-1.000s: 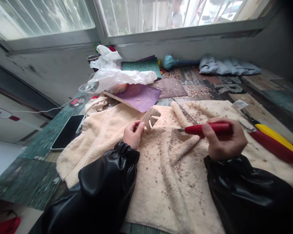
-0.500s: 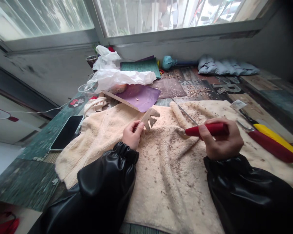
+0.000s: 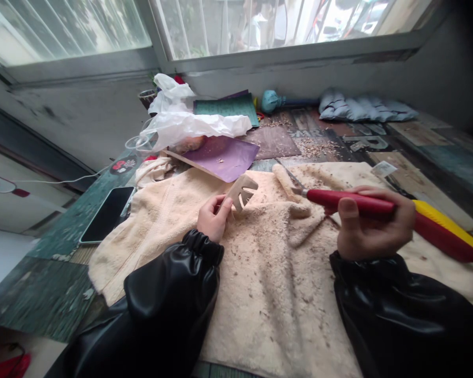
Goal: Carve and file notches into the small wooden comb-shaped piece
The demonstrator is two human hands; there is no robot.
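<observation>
Pinching the wooden piece (image 3: 233, 193) with its teeth (image 3: 253, 184) beyond the fingers (image 3: 224, 207), seemingly for access, the left hand (image 3: 213, 218) faced the right hand (image 3: 372, 227), curled around the red-handled tool (image 3: 326, 199).

Spread on the tabletop (image 3: 51, 294) is a cloth (image 3: 236, 325), and above it the left hand (image 3: 214, 218) holds a piece of wood (image 3: 242, 192). Taking that wood as the clock's centre, the right hand (image 3: 374, 226) is at three with a tool (image 3: 350, 202), and a second tool (image 3: 443, 231) lies farther out at three. A phone (image 3: 108, 215) lies at nine, beside the cloth. A sheet (image 3: 230, 157) is between eleven and twelve, a plastic bag (image 3: 205, 127) behind it at eleven. Shavings (image 3: 319, 148) lie on the tabletop toward two.
</observation>
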